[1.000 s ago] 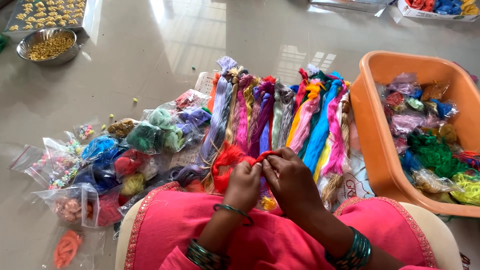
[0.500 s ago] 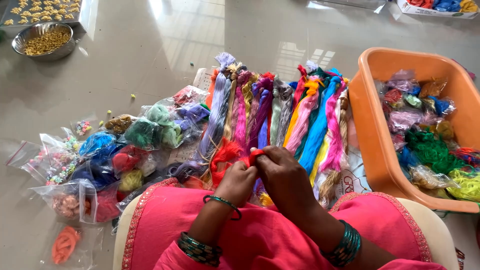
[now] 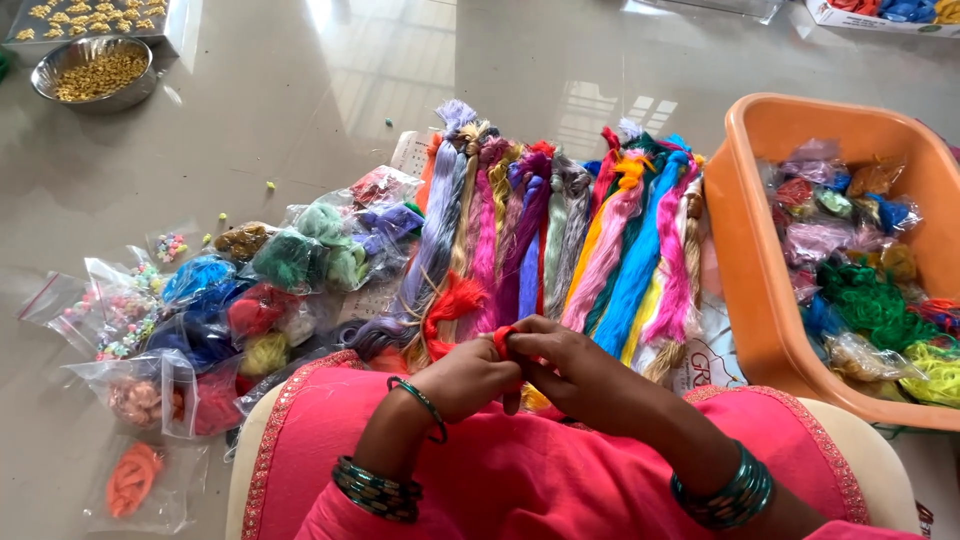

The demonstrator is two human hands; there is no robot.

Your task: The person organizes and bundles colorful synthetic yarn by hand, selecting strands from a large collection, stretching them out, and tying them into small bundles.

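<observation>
Both hands meet at lower centre of the frame: the left hand (image 3: pixel 470 375) and right hand (image 3: pixel 565 365) pinch a red thread (image 3: pixel 500 340) between pressed fingertips, just below the skeins (image 3: pixel 560 235).

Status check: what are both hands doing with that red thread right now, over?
Left hand and right hand both in a closed grip on the red thread. Thread skeins fanned just beyond. Orange tub to the right, apart.

Orange tub (image 3: pixel 760 300) cut off at the right edge; tray of yellow pieces (image 3: pixel 80 15) cropped far left; red thread (image 3: pixel 502 340) mostly hidden inside both hands
</observation>
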